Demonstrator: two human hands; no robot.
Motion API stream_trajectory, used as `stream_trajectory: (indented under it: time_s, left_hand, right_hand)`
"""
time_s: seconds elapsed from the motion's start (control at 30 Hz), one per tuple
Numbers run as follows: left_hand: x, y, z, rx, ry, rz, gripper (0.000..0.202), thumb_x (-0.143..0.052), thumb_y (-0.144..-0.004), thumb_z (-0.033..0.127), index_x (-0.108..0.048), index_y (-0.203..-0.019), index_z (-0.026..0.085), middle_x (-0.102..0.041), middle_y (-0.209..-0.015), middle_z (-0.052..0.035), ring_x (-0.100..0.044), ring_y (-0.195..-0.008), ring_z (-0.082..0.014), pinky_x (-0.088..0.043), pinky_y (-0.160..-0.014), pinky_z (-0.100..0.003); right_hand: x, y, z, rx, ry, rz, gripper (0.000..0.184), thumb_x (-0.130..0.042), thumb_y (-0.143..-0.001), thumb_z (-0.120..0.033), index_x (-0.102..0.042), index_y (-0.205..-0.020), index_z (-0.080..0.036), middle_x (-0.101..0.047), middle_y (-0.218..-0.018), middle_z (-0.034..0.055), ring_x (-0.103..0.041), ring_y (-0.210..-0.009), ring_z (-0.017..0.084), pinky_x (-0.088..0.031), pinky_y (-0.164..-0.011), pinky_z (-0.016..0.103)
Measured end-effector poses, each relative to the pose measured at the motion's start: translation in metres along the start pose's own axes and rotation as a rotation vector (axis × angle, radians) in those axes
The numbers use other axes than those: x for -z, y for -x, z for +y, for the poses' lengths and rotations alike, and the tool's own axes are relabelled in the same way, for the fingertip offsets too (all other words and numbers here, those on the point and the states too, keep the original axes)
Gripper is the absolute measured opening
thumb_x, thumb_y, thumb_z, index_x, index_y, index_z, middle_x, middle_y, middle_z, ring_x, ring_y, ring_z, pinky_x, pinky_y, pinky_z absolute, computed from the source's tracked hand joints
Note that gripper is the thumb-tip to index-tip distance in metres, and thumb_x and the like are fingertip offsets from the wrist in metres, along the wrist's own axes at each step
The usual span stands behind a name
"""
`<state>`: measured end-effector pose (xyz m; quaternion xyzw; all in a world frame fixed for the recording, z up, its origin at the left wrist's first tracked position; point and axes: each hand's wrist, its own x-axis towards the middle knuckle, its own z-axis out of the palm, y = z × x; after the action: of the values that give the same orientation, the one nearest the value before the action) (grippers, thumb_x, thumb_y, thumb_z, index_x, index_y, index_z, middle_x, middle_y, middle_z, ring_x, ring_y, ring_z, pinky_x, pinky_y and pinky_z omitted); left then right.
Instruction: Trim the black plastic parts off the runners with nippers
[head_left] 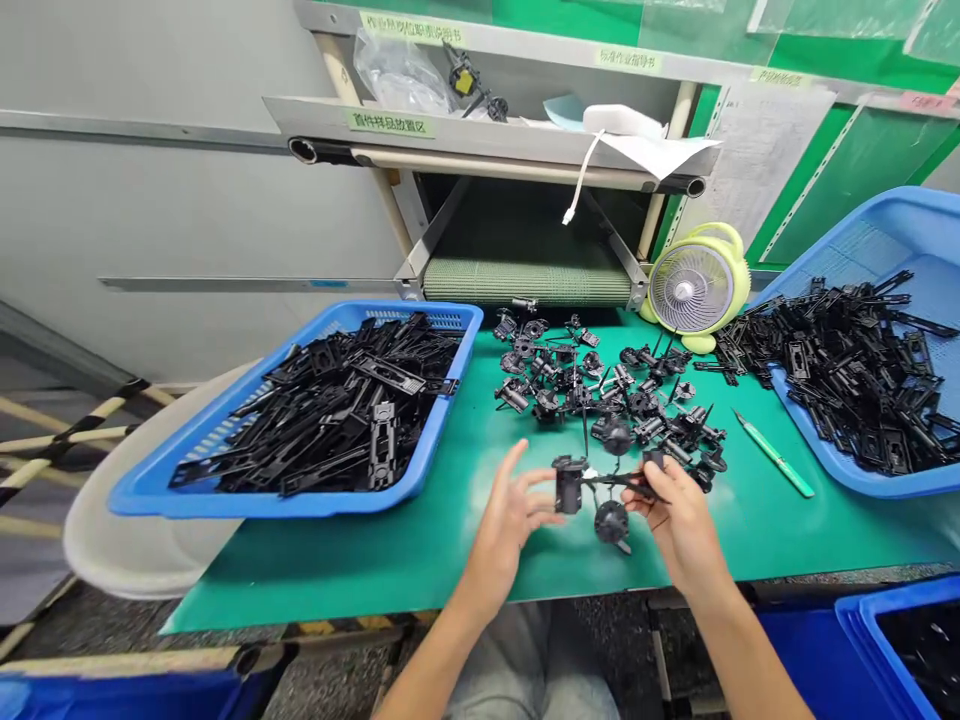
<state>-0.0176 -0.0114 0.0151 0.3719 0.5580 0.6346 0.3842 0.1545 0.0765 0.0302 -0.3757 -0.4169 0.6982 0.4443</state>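
Observation:
Over the green table my two hands hold one black moulded plastic sprue with several small parts branching off thin runners. My left hand pinches the blocky part at its left end, thumb and fingertips closed on it. My right hand grips the runner at the right end, fingers curled round it. A round part hangs below the runner between the hands. Just behind lies a heap of similar black sprues.
A blue basket of flat black plastic strips sits at the left, and a second blue basket of black parts at the right. A green-handled knife lies right of the heap. A small yellow-green fan stands before a conveyor belt.

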Motion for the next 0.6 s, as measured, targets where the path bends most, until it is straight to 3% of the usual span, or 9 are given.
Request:
stream_trajectory:
  time_s: [0.07,0.13,0.2,0.27,0.33,0.43,0.53,0.6]
  left_hand:
    - [0.000,0.014,-0.003,0.122,0.109,-0.064,0.065,-0.051,-0.084,0.063,-0.040,-0.132,0.021,-0.063,-0.100,-0.0096,-0.066,-0.076,-0.0194,-0.056,-0.070,-0.036]
    - [0.006,0.019,-0.007,0.174,0.119,0.071,0.053,-0.059,-0.080,0.059,-0.048,-0.115,0.020,-0.063,-0.085,-0.0040,-0.065,-0.072,-0.0177,-0.055,-0.067,-0.032]
    - [0.016,0.018,-0.012,0.197,0.119,0.242,0.044,-0.060,-0.080,0.056,-0.048,-0.103,0.020,-0.060,-0.075,0.0008,-0.064,-0.068,-0.0154,-0.054,-0.063,-0.028]
    - [0.028,0.015,-0.016,0.232,0.094,0.308,0.042,-0.058,-0.080,0.056,-0.046,-0.098,0.020,-0.057,-0.069,0.0035,-0.061,-0.060,-0.0137,-0.052,-0.057,-0.027]
    - [0.038,0.013,-0.017,0.286,0.035,0.261,0.042,-0.058,-0.080,0.057,-0.046,-0.096,0.020,-0.055,-0.063,0.0054,-0.060,-0.053,-0.0137,-0.051,-0.053,-0.028]
    - [0.044,0.012,-0.013,0.331,-0.049,0.130,0.044,-0.059,-0.079,0.054,-0.048,-0.103,0.018,-0.055,-0.056,0.0065,-0.058,-0.047,-0.0139,-0.050,-0.050,-0.027]
    - [0.042,0.010,-0.007,0.359,-0.053,-0.015,0.049,-0.061,-0.077,0.052,-0.048,-0.109,0.018,-0.057,-0.056,0.0057,-0.058,-0.047,-0.0139,-0.046,-0.044,-0.023]
    - [0.037,0.007,-0.005,0.386,-0.042,-0.081,0.045,-0.059,-0.079,0.054,-0.049,-0.104,0.019,-0.057,-0.055,0.0050,-0.058,-0.046,-0.0135,-0.042,-0.040,-0.021]
  right_hand:
    - [-0.010,0.008,0.017,-0.064,0.112,-0.094,0.033,-0.065,-0.081,-0.052,-0.059,-0.087,-0.020,-0.063,-0.077,0.0022,-0.065,-0.070,0.019,-0.055,-0.062,0.030]
    - [-0.013,0.011,0.029,-0.055,0.332,-0.166,0.042,-0.056,-0.085,-0.057,-0.062,-0.101,-0.018,-0.067,-0.088,0.0071,-0.067,-0.082,0.024,-0.056,-0.071,0.037]
    - [-0.007,0.009,0.035,0.083,0.670,-0.145,0.053,-0.056,-0.083,-0.057,-0.059,-0.120,-0.019,-0.065,-0.112,0.0123,-0.062,-0.106,0.030,-0.051,-0.089,0.046]
    - [0.005,0.004,0.038,0.259,1.047,-0.066,0.067,-0.063,-0.077,-0.057,-0.052,-0.134,-0.022,-0.053,-0.136,0.0147,-0.046,-0.128,0.036,-0.037,-0.105,0.054]
    - [0.017,-0.001,0.041,0.350,1.344,-0.059,0.077,-0.066,-0.073,-0.059,-0.048,-0.138,-0.022,-0.043,-0.145,0.0165,-0.034,-0.136,0.040,-0.027,-0.109,0.060]
    - [0.030,-0.005,0.044,0.353,1.560,-0.146,0.070,-0.060,-0.078,-0.060,-0.049,-0.137,-0.024,-0.044,-0.145,0.0164,-0.037,-0.133,0.042,-0.032,-0.105,0.063]
    - [0.038,-0.004,0.037,0.318,1.571,-0.151,0.057,-0.055,-0.081,-0.052,-0.055,-0.132,-0.027,-0.052,-0.136,0.0146,-0.045,-0.126,0.040,-0.039,-0.100,0.059]
    - [0.044,-0.004,0.026,0.229,1.471,-0.091,0.055,-0.055,-0.080,-0.049,-0.056,-0.131,-0.029,-0.056,-0.132,0.0129,-0.048,-0.124,0.039,-0.041,-0.099,0.058]
